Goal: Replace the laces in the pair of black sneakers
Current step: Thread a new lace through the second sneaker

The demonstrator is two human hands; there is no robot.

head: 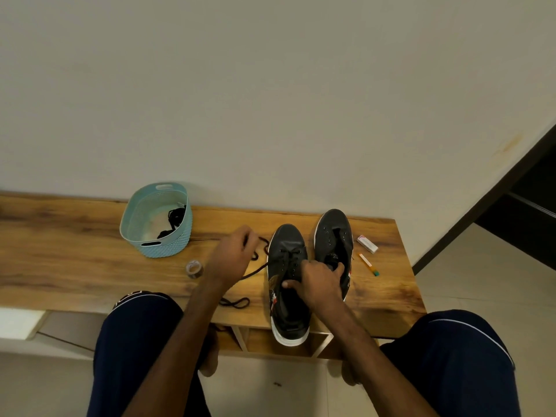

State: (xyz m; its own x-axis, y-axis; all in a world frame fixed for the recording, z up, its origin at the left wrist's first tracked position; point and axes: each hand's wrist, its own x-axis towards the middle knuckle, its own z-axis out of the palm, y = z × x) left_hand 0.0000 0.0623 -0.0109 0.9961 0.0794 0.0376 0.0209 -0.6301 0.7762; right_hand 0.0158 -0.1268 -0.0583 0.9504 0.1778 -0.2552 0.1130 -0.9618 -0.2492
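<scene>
Head view of a seated person working at a wooden desk set against a pale wall. Two black sneakers with white soles stand side by side, toes pointing to the wall. The nearer sneaker has its heel overhanging the front edge of the desk and has a black lace threaded through its upper eyelets. The farther sneaker stands just beside it on the right, its eyelets bare. The left hand is held above the desk to the left of the nearer sneaker, fingers curled and pinching the lace, which runs from the eyelets to the hand. More black cord lies looped on the desk close to the front edge. The right hand grips the nearer sneaker at its opening, thumb at the inner edge and fingers curled over the side that faces the other shoe. A light blue basket stands at the left near the wall and holds spare black laces. A roll of tape sits in front of the basket. A small white box and a pen lie to the right of the shoes.
</scene>
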